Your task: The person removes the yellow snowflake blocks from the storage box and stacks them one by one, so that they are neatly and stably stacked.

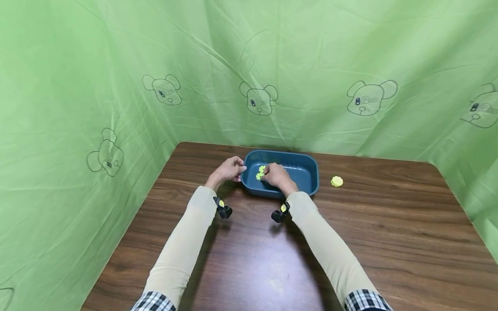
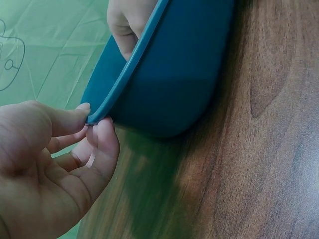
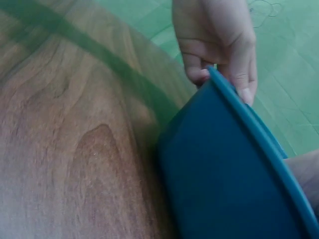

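Observation:
A blue rectangular bin (image 1: pixel 299 175) stands near the table's back edge. At its left end my left hand (image 1: pixel 230 169) pinches the rim; in the left wrist view the thumb of the left hand (image 2: pixel 55 159) lies on one side of the rim (image 2: pixel 130 67), the fingertips on the other. My right hand (image 1: pixel 278 176) reaches down into the bin, its fingers bent beside small yellow-green flower-shaped pieces (image 1: pixel 259 176). The bin wall (image 3: pixel 219 164) hides those fingertips in the right wrist view, so whether they hold a piece cannot be seen.
A pale yellow scalloped piece (image 1: pixel 336 181) lies on the wooden table (image 1: pixel 389 216) to the right of the bin. Green cloth (image 1: pixel 311 52) printed with bear faces hangs behind the table and at its sides.

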Available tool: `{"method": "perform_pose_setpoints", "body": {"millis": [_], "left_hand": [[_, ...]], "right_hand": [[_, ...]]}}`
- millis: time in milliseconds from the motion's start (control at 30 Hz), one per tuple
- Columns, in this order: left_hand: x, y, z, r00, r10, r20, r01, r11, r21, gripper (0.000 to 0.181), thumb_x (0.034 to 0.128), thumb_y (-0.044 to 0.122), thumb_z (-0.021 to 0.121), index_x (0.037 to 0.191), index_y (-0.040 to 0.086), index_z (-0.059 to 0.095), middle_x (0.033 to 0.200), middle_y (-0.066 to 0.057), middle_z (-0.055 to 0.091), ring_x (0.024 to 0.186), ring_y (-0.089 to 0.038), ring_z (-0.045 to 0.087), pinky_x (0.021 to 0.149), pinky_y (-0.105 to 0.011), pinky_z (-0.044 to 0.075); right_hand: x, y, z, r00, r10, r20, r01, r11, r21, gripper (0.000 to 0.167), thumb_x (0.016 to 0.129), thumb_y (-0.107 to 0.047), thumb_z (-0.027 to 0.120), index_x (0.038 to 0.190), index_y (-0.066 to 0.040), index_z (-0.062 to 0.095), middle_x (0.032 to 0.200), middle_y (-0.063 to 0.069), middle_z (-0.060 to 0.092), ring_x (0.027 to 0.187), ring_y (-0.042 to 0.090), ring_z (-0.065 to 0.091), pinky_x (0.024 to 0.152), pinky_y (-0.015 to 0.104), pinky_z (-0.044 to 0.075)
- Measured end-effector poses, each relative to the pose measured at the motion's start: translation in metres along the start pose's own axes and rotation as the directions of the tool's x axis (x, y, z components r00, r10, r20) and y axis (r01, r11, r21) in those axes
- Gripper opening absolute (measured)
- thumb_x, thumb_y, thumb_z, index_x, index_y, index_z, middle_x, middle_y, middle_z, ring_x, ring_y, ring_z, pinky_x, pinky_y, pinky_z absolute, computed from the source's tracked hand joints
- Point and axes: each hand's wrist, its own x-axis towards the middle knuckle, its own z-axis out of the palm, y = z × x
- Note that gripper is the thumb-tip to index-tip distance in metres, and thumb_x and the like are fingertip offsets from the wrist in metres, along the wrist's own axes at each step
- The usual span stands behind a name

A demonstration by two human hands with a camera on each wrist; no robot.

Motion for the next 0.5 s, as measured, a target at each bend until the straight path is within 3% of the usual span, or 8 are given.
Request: {"method": "perform_pose_setpoints", "body": {"millis": [200,367,500], "left_hand": [[0.0001,-0.0004,0.0008,1.000,-0.003,0.001,0.003,1.000,0.007,0.024,0.0978,0.012,0.054,0.118,0.002,0.046,0.097,-0.021,0.053,0.073,-0.022,0.057,0.068,-0.031,0.057],[0.0017,0.0002,-0.0001,1.000,-0.004,0.000,0.004,1.000,0.006,0.024,0.0975,0.012,0.055,0.118,0.003,0.046,0.090,-0.015,0.052,0.067,-0.017,0.056,0.073,-0.035,0.058],[0.0009,0.0011,-0.0004,1.000,-0.004,0.005,0.004,1.000,0.000,0.025,0.0974,0.011,0.055,0.119,0.001,0.046,0.086,-0.011,0.051,0.064,-0.015,0.056,0.072,-0.034,0.058]], "right_hand": [[0.0021,-0.0013,0.0035,1.000,0.009,0.002,-0.008,0.997,-0.074,0.017,0.084,-0.027,0.073,0.095,-0.015,0.067,0.101,0.000,0.066,0.096,0.023,0.061,0.083,0.042,0.051],[0.0034,-0.0010,0.0039,1.000,0.006,0.004,-0.006,0.997,-0.082,0.015,0.083,-0.028,0.075,0.079,-0.016,0.066,0.086,-0.002,0.065,0.085,0.020,0.060,0.077,0.040,0.050],[0.0010,-0.0011,0.0012,1.000,-0.002,0.017,0.003,0.998,-0.061,0.018,0.084,-0.027,0.073,0.074,-0.014,0.067,0.077,-0.002,0.063,0.078,0.019,0.058,0.074,0.037,0.050]]}}
